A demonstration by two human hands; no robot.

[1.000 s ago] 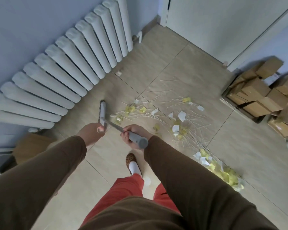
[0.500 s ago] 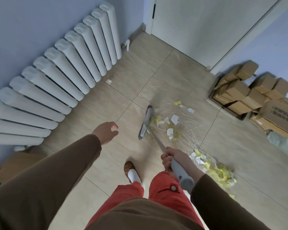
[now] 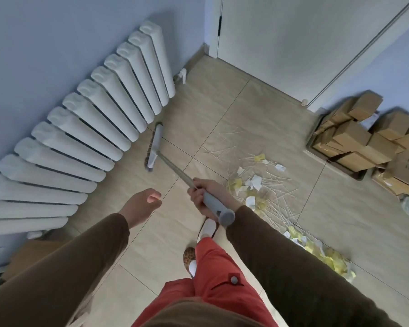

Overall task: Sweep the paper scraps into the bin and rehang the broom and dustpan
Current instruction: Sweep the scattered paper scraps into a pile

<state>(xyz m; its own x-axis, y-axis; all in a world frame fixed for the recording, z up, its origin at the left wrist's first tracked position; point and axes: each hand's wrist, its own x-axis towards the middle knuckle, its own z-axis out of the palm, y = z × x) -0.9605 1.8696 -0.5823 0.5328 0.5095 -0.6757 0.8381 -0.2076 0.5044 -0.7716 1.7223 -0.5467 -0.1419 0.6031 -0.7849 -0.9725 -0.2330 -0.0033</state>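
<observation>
My right hand point(image 3: 207, 197) grips the grey handle of the broom point(image 3: 178, 172). Its pale head point(image 3: 154, 147) lies on the tiled floor close to the radiator, left of the litter. My left hand point(image 3: 142, 205) hovers free beside the handle, fingers loosely curled, holding nothing. White and yellow paper scraps point(image 3: 253, 182) with thin pale strips are spread on the floor right of the broom. A second heap of yellow and white scraps point(image 3: 326, 256) lies near my right sleeve. No bin or dustpan is visible.
A long white radiator point(image 3: 92, 128) runs along the left wall. A white door point(image 3: 293, 38) closes the far end. Cardboard boxes point(image 3: 364, 138) are stacked at the right wall. A brown box point(image 3: 31, 253) sits under the radiator. My feet point(image 3: 198, 244) stand below the hands.
My left hand let go of the broom handle. The broom head swept right into the scraps, then swung back left to the radiator side.
</observation>
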